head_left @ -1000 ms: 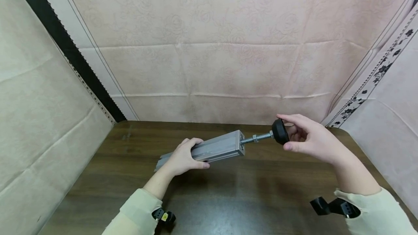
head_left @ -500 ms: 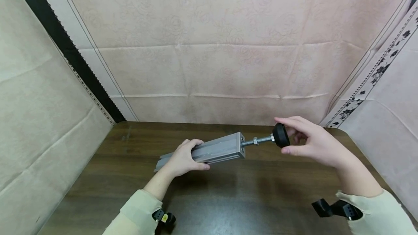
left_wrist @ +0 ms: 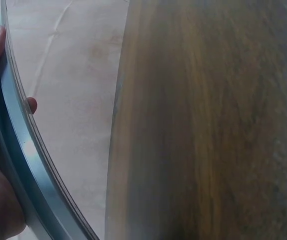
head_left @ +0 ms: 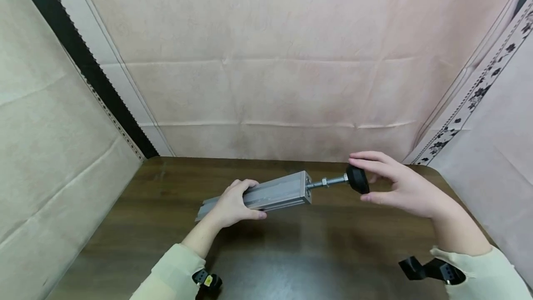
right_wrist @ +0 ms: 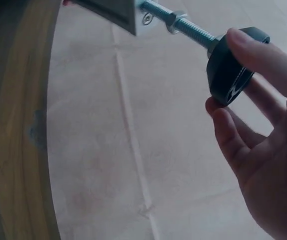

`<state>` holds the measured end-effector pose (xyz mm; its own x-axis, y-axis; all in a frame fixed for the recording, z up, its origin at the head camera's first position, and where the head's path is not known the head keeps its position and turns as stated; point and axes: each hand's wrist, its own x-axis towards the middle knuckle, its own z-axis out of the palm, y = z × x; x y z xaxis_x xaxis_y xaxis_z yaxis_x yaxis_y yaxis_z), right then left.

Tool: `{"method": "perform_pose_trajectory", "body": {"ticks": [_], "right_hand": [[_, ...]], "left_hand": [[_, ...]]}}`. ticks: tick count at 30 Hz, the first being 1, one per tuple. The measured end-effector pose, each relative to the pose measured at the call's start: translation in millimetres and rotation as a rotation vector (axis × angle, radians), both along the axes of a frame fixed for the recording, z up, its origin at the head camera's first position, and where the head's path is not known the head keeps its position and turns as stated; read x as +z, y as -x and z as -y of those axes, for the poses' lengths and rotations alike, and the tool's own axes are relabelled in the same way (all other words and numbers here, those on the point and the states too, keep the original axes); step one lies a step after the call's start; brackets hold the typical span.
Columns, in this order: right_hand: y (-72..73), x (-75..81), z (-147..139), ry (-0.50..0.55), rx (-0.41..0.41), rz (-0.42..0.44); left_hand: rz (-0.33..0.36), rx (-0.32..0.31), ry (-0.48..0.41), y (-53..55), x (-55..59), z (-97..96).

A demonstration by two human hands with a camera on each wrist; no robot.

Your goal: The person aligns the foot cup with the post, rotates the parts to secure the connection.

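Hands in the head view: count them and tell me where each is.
2. The left hand grips the grey metal bar; the right hand pinches the black foot at the end of the threaded rod. Neither is hidden.

A garment of pale, creamy green is worn, its left sleeve [head_left: 166, 278] finished with a broad cuff [head_left: 183, 262] and its right sleeve [head_left: 488, 276] edged by an uneven, slightly ruffled hem. The left hand [head_left: 234, 207] and the right hand [head_left: 410, 188] are left bare. A black camera is worn on each wrist: the left camera [head_left: 214, 283], rounded at its outer end, is marked with a small yellow patch [head_left: 208, 280]; the right camera [head_left: 433, 270] is built of angular, blocky parts and is partly framed by the sleeve's fabric.
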<state>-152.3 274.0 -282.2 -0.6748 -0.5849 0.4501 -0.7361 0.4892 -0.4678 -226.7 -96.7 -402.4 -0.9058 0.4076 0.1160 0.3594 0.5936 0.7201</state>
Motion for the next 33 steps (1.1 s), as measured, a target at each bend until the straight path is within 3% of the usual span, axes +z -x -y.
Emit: {"method": "perform_pose_trajectory", "body": {"ticks": [2,5,9,19,28,33], "right_hand": [[-0.3,2.3,0.8,0.019,-0.018,0.031],[0.3,3.0,2.3,0.035,-0.108,0.062],[1.9,3.7,4.0,0.041,-0.208,0.037],[-4.4,-1.4,1.7,0.061,-0.027,0.007],[-4.0,-2.0,3.4,0.106,-0.14,0.083],[-1.1,-4.2,3.9,0.112,-0.172,0.049]], "left_hand": [[-0.004,-0.004,0.008,0.9,1.4,-0.7],[-0.013,-0.011,0.006,1.6,2.2,-1.5],[-0.04,-0.014,-0.013,3.2,3.3,-2.7],[0.0,-0.003,-0.01,0.0,0.2,0.0],[-0.006,-0.009,-0.008,-0.6,0.3,-1.4],[-0.02,-0.018,-0.003,-0.7,0.5,-1.0]]}}
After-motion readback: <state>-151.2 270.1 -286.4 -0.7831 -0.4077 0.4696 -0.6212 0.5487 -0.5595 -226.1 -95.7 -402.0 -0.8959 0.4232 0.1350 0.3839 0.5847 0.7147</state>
